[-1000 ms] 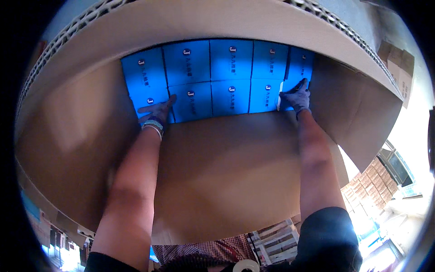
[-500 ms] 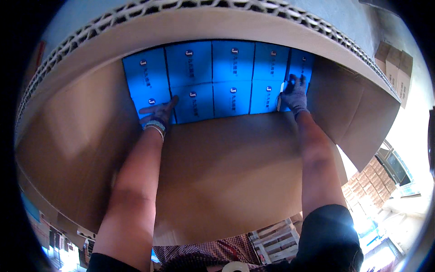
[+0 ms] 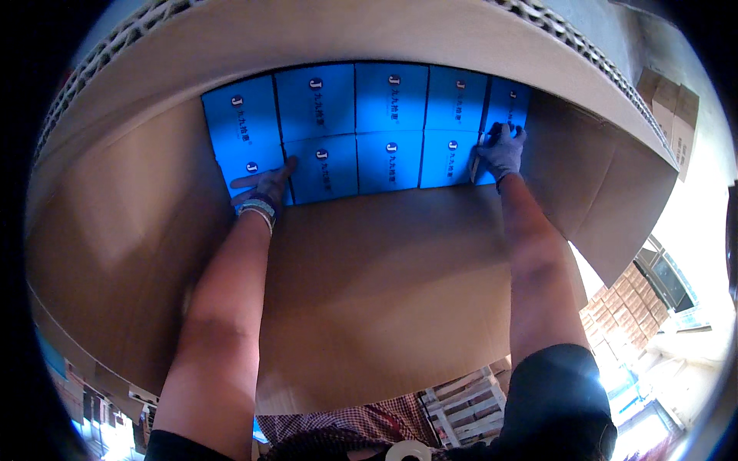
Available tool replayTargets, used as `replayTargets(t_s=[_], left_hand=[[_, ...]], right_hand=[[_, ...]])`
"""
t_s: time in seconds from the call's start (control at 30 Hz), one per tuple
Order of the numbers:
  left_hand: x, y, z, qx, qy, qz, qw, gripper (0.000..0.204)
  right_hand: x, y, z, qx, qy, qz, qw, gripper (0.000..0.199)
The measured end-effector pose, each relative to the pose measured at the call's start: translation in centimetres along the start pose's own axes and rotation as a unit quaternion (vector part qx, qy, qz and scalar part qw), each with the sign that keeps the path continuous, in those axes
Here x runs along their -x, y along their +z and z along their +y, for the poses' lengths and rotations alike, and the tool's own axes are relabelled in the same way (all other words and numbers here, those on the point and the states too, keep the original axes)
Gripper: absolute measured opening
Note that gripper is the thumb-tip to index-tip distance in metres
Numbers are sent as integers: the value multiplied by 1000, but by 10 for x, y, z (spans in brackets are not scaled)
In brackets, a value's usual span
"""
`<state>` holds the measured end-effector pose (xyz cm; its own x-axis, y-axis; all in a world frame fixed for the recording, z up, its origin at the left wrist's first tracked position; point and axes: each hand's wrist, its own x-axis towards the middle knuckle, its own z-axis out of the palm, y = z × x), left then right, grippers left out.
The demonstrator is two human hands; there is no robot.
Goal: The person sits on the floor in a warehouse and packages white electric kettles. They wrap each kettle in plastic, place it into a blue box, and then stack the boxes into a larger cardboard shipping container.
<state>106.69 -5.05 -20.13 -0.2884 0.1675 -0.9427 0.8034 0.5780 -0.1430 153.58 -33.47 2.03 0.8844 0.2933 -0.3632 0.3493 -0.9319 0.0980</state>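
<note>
Blue boxes (image 3: 392,100) with dark round marks stand in two rows, packed side by side at the far end of a big cardboard carton (image 3: 384,284). My left hand (image 3: 265,187), gloved, lies against the leftmost box of the near row (image 3: 250,167), its fingers and thumb spread. At the right end of that row, my gloved right hand (image 3: 503,151) has its fingers bent over a blue box (image 3: 483,175). Much of that box is hidden under the hand, and a pale edge shows at its left side.
The carton's thick corrugated rim (image 3: 538,19) arches across the far side, and a flap (image 3: 626,223) sticks out at the right. Beyond it are stacked brown cartons (image 3: 669,115). A slatted wooden pallet (image 3: 465,407) and a checked cloth (image 3: 354,419) show below the near edge.
The view has shifted slightly, so boxes and rim sit a little higher and further left. My left fingers have drawn a bit closer together; both hands stay at the same boxes.
</note>
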Motion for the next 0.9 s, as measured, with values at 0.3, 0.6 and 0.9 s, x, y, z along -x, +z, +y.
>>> replayTargets(t_s=[0.3,0.6,0.9], left_hand=[[64,-5,27,-57,27,35,997,133],[144,-12,51,-74,-29,122,989,134],[186,-41,49,-86,65,54,993,146]], right_hand=[[33,22,-26,-17,122,3,992,53],[55,51,-46,-45,69,-80,993,86],[32,-29,-52,-130,7,-214,968,69]])
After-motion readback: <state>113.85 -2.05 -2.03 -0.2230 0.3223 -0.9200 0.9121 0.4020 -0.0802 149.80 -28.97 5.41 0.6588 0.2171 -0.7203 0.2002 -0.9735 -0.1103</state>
